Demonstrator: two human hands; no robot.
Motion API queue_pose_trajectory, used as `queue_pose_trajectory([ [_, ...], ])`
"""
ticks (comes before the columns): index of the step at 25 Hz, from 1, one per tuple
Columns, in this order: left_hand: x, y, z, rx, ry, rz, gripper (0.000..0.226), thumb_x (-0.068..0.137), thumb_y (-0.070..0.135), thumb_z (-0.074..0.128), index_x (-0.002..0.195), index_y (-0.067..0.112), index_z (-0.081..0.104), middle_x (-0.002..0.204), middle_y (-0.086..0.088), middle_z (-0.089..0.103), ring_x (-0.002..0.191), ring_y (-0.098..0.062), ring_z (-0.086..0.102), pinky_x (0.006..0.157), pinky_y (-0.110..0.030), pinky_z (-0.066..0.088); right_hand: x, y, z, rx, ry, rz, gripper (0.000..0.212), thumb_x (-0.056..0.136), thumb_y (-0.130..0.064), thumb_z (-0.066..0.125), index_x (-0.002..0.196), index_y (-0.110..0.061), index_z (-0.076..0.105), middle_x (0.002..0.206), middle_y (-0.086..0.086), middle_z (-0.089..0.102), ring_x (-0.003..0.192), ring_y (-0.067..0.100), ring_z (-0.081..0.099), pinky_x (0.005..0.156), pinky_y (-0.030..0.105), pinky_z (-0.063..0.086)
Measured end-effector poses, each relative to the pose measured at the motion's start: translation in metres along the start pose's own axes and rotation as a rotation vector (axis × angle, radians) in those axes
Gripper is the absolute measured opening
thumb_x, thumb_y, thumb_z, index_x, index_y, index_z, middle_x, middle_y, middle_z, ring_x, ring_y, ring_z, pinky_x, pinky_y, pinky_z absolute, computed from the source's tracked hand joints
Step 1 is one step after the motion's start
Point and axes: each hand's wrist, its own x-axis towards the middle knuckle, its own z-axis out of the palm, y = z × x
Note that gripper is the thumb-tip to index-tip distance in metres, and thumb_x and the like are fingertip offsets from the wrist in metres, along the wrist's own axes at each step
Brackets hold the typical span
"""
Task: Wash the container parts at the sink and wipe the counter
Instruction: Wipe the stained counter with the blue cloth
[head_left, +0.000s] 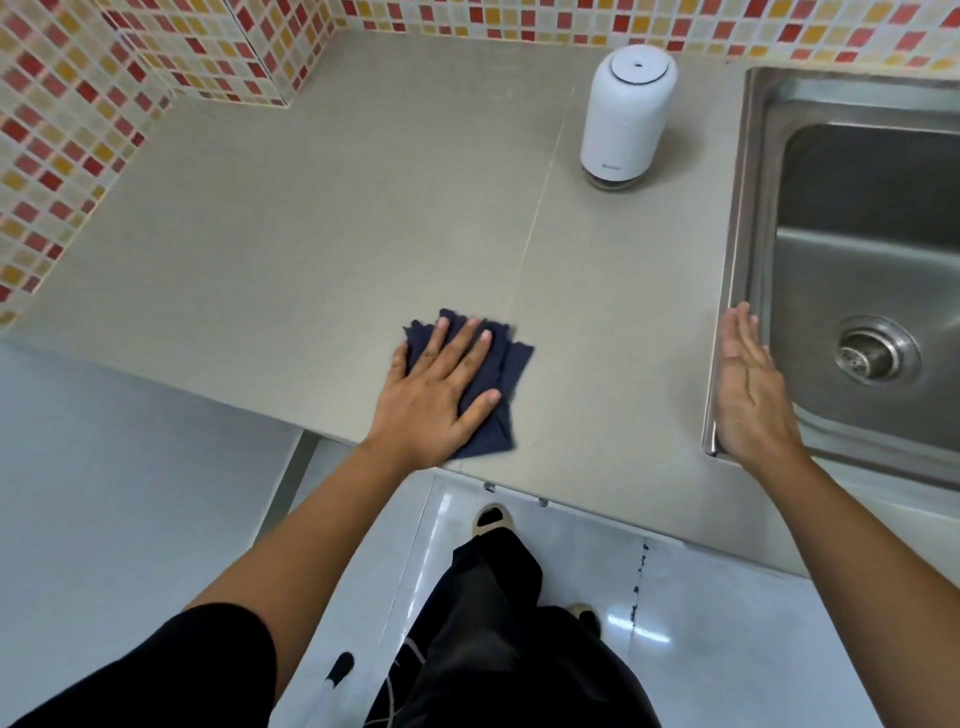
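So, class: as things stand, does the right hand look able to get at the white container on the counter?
Probably yes. The right hand is open and empty at the sink rim, and only bare counter lies between it and the white container.

Counter (270, 234) mostly bare: wide free stretch from the mosaic wall (67, 130) on the left to the seam line. White cylinder container (626, 114) stands upright at the back right, near the sink (737, 260) rim, only standing obstacle. Dark cloth (498, 384) lies flat near the front edge under the left hand (434, 402). Right hand (748, 395) on edge along the sink rim. Clear lane between cloth and sink.
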Motion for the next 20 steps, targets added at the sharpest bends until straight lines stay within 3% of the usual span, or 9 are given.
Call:
queue_pose_trajectory([
  [5,-0.001,-0.059,-0.001,-0.076,0.042,-0.326,0.074,0.088,0.060,0.011,0.151,0.020,0.010,0.160,-0.001,0.008,0.147,-0.023,0.002,0.117,-0.047,0.009,0.001,0.004,0.002,-0.002,0.005,-0.006,0.051,0.099,-0.032,0.014,0.147,-0.013,0.012,0.156,0.001,0.010,0.136,-0.002,0.004,0.117,0.027,0.002],
  [8,-0.010,-0.051,0.003,-0.141,0.116,-0.561,0.064,0.097,0.047,0.023,0.150,0.012,0.015,0.159,-0.009,0.010,0.146,-0.030,0.004,0.117,-0.049,0.011,0.004,0.007,0.005,-0.064,-0.014,-0.035,0.061,0.091,-0.035,0.008,0.147,-0.012,0.012,0.157,0.003,0.007,0.142,0.006,0.001,0.117,0.027,0.000],
  [10,-0.022,-0.024,0.006,-0.170,0.125,-0.622,0.062,0.098,0.044,0.023,0.150,0.010,0.016,0.159,-0.011,0.010,0.146,-0.031,0.004,0.117,-0.049,0.010,0.006,0.009,0.005,-0.092,-0.010,-0.034,0.063,0.089,-0.034,0.007,0.147,-0.011,0.011,0.157,0.003,0.005,0.143,0.009,0.000,0.116,0.026,-0.002],
  [13,-0.036,0.033,0.012,-0.148,0.133,-0.485,0.064,0.094,0.044,0.016,0.149,0.012,0.019,0.158,-0.007,0.015,0.146,-0.030,0.007,0.116,-0.046,0.011,0.007,0.006,0.007,-0.081,-0.014,-0.029,0.064,0.089,-0.034,0.008,0.147,-0.008,0.013,0.157,0.005,0.004,0.143,0.011,-0.001,0.114,0.024,-0.004],
  [17,-0.028,0.106,0.023,-0.131,0.190,-0.236,0.055,0.094,0.038,0.029,0.138,0.011,0.045,0.147,-0.006,0.043,0.137,-0.031,0.036,0.108,-0.047,0.032,0.009,0.006,0.007,-0.075,-0.001,-0.021,0.063,0.089,-0.033,0.010,0.147,-0.008,0.015,0.157,0.007,0.005,0.144,0.013,0.000,0.115,0.025,-0.002],
  [20,-0.032,0.145,0.029,-0.175,0.142,-0.094,0.053,0.098,0.038,0.021,0.138,0.014,0.047,0.146,-0.003,0.043,0.137,-0.029,0.037,0.108,-0.043,0.035,0.010,0.005,0.007,-0.082,-0.007,-0.025,0.059,0.093,-0.032,0.010,0.147,-0.008,0.011,0.157,0.006,0.004,0.144,0.013,0.000,0.116,0.026,-0.002],
])
